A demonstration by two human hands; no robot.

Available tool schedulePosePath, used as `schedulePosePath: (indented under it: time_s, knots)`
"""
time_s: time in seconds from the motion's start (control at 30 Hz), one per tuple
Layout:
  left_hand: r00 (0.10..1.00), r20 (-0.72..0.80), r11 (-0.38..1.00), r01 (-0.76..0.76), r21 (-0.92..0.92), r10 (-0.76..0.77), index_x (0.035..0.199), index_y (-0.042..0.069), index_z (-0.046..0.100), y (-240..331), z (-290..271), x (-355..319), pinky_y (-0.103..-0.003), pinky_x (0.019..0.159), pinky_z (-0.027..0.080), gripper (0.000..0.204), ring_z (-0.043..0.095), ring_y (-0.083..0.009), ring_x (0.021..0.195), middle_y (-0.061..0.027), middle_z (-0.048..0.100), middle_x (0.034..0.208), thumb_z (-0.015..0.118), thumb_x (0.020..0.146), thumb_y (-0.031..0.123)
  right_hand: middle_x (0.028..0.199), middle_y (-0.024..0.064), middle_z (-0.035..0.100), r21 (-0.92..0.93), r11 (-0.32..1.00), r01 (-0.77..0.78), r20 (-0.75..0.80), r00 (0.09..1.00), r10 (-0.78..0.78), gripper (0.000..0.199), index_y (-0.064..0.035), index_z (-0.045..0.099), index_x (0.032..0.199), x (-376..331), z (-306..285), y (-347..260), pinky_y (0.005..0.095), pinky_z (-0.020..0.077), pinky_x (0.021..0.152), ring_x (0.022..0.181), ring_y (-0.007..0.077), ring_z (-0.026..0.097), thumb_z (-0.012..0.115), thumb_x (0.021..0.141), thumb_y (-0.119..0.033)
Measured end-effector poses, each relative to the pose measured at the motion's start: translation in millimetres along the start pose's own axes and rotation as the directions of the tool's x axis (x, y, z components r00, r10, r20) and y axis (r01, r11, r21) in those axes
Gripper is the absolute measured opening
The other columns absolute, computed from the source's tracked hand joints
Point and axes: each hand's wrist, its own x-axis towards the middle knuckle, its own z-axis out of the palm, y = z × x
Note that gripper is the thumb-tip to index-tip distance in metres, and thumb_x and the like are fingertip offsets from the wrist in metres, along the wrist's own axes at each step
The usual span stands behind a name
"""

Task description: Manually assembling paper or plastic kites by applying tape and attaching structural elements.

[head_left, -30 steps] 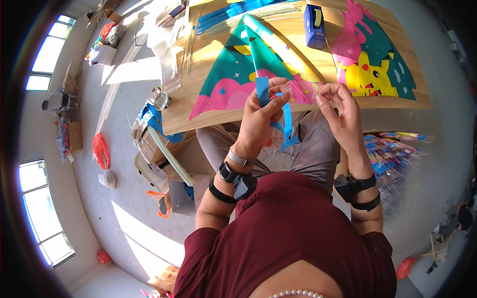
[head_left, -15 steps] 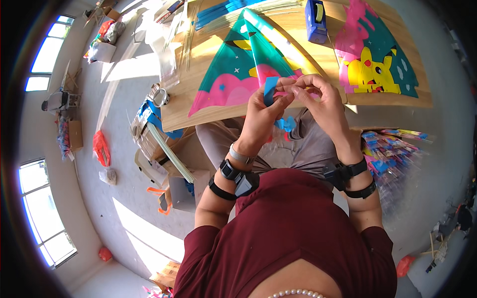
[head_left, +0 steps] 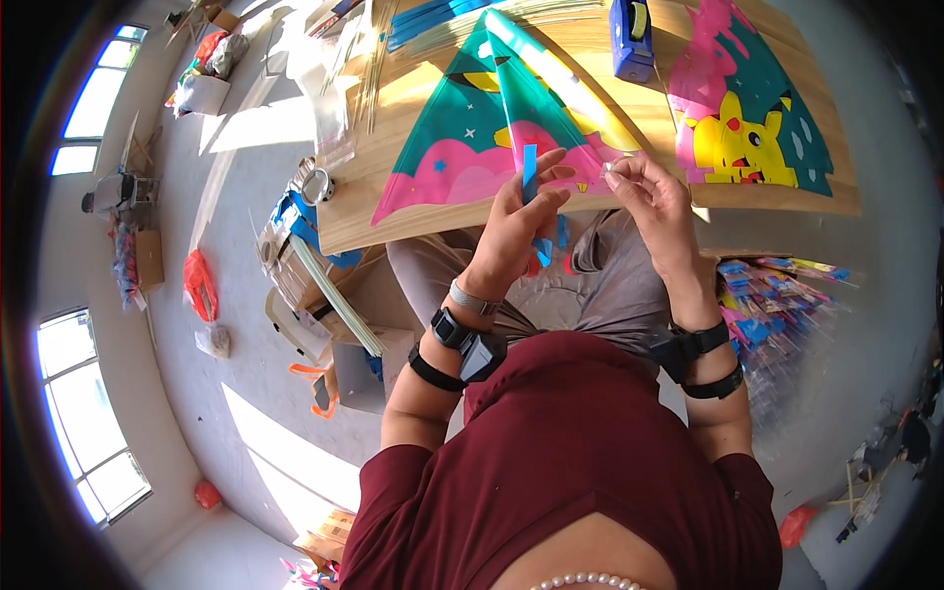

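My left hand (head_left: pixel 516 226) is closed around a narrow blue strip (head_left: pixel 530 175), which stands up past the fingers near the table's front edge. More blue pieces (head_left: pixel 543 252) show just below that hand. To its right, thumb and forefinger of my right hand (head_left: pixel 657 211) pinch a small whitish scrap (head_left: pixel 607 169), too small to name. The hands are apart. Beyond them a triangular teal and pink sheet (head_left: pixel 447 162) lies on the wooden table (head_left: pixel 349 221), one side folded over in a yellow and white roll. A similar printed sheet (head_left: pixel 742 128) with a yellow cartoon figure lies at the right.
A blue tape dispenser (head_left: pixel 632 41) stands at the table's far side. Thin sticks (head_left: pixel 374 74) and blue strips (head_left: pixel 442 22) lie at the back left. A roll of tape (head_left: pixel 317 186) sits by the left corner. Colourful packed bundles (head_left: pixel 772 305) are heaped right of my legs.
My hands have moved apart, the right one going right with the small whitish scrap. The blue strip in my left hand now stands more upright and shows edge-on.
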Motion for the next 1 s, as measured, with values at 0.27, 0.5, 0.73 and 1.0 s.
schedulePosePath:
  time_s: [0.27,0.5,0.73,1.0]
  knots:
    - [0.900,0.358,0.810,0.395,-0.434,-0.248,0.119,-0.002,0.058,-37.1,-0.4,8.0,-0.024,0.055,0.034,0.036,0.037,-0.0067,0.058,-0.0042,0.055,0.077,0.044,0.104,0.027,0.102,0.0042,0.070,0.232,0.957,-0.176,-0.017,0.983,0.184,0.013,-0.0013,0.067,0.106,-5.6,-7.1,11.8,0.0250,0.0482,0.092,0.100,0.0096,0.064,0.064,0.098,-0.011]
    - [0.930,0.244,0.935,0.317,-0.160,-0.274,0.107,0.003,0.060,-52.2,18.8,15.2,-0.022,0.053,0.038,0.029,0.045,-0.0074,0.060,-0.0035,0.059,0.074,0.041,0.107,0.025,0.113,0.0106,0.066,0.168,0.982,-0.090,-0.011,0.996,0.093,0.028,-0.0016,0.057,0.119,-4.2,-8.4,30.3,0.0286,0.0491,0.096,0.106,0.0135,0.063,0.067,0.094,-0.004]
    - [0.943,0.161,0.939,0.314,-0.140,-0.292,0.105,0.003,0.061,-74.8,22.0,18.4,-0.023,0.057,0.051,0.025,0.063,-0.0100,0.067,-0.0058,0.066,0.085,0.054,0.104,0.026,0.106,0.0129,0.068,0.019,0.976,-0.217,-0.130,0.967,0.218,0.036,-0.0041,0.051,0.125,-2.3,-4.3,50.4,0.0300,0.0544,0.084,0.090,0.0165,0.067,0.067,0.092,-0.003]
    - [0.953,-0.102,0.953,0.272,-0.133,-0.286,0.104,-0.001,0.062,-133.1,6.1,35.5,-0.027,0.064,0.058,0.023,0.071,-0.0162,0.074,-0.0076,0.069,0.088,0.063,0.100,0.021,0.102,0.0117,0.070,-0.151,0.986,-0.072,-0.194,0.980,0.042,0.036,-0.0039,0.050,0.126,10.3,-3.9,119.0,0.0314,0.0537,0.084,0.092,0.0169,0.068,0.064,0.092,-0.002]
